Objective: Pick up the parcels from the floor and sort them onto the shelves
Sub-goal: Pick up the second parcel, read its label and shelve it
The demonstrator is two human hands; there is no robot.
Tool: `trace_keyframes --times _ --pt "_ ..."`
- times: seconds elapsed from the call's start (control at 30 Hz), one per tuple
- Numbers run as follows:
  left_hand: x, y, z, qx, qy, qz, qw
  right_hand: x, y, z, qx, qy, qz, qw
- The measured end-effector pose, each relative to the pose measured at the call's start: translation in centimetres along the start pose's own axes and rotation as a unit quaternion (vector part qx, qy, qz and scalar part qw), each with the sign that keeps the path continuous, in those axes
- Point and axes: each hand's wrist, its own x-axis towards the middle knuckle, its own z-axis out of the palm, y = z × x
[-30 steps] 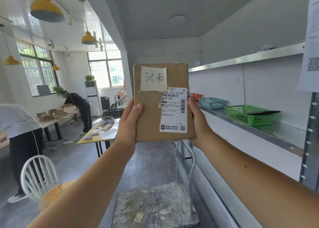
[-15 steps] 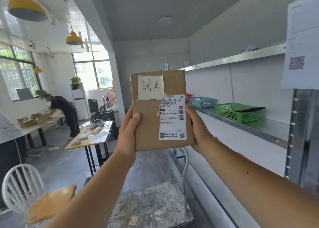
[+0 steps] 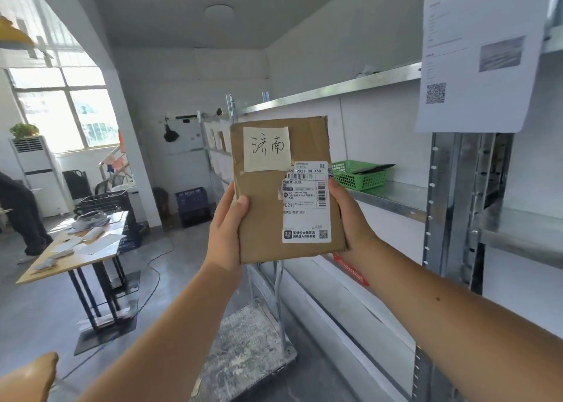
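Metal shelves (image 3: 393,199) fill more of the view than a moment ago, because the head has turned right, toward them. The white chair is gone from view on the left, and only a bit of the person by the wooden table (image 3: 61,258) can be seen now. A big paper sheet (image 3: 475,66) hangs on the shelf post, close by.

The brown cardboard parcel (image 3: 265,212) is off the floor, held up in the air in front of the shelves. It stands tall with its front facing us. It is not on a shelf yet.

The left hand (image 3: 225,237) grips its left edge and the right hand (image 3: 350,219) grips its right edge, thumbs in front, fingers hidden behind. Both hold it tight, the same way as before.

The green basket (image 3: 356,176) on the middle shelf now shows just right of the parcel. The blue basket cannot be seen any more; it may be behind the parcel.

A yellow note (image 3: 266,148) with hand writing sits on top of the parcel's front.

I think the person is reading the note and looking for the right shelf spot.
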Motion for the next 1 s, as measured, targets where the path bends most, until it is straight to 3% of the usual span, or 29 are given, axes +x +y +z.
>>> trace_keyframes --times 0.43,1.0 --pt "0.4 -7.6 10.0 -0.079 -0.118 -0.083 0.986 -4.8 -4.1 -10.4 -0.073 0.163 -0.030 0.984" --pt "-3.6 -11.2 25.2 -0.176 -0.174 -0.122 0.961 -13.9 -11.9 -21.2 -0.114 0.250 -0.069 0.959"
